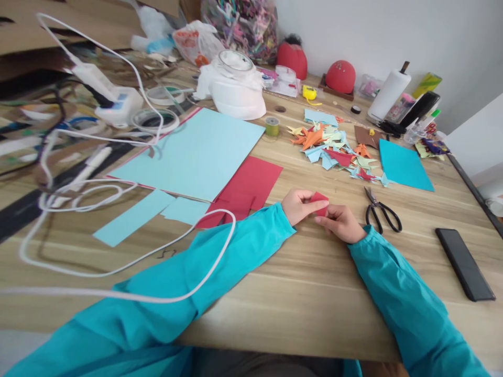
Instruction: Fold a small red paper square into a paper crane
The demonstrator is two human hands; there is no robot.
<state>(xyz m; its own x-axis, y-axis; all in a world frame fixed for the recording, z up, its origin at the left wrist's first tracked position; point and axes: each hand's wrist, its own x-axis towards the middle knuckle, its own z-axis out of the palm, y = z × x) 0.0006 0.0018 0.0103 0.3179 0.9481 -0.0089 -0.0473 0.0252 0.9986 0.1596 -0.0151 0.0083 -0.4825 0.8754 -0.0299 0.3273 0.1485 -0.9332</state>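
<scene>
A small folded piece of red paper [319, 198] is pinched between both hands above the middle of the table. My left hand [299, 207] grips its left side, thumb lying across the front. At its lower right edge, my right hand [341, 222] is closed with thumb and fingertips on the paper. Black-handled scissors [380, 209] lie just right of my right hand, blades pointing away. Beyond the hands is a pile of folded paper pieces [334, 146] in orange, red, blue and pale green. Sheets of red paper [251, 183] lie left of my left hand.
Light blue sheets [196, 152] and a cut strip [133, 217] lie at left. A white cable [231, 220] loops over my left sleeve. A phone [466, 264] rests at right, a teal sheet [406, 165] behind it. A thread spool [272, 126] and white-wrapped roll [238, 89] stand farther back.
</scene>
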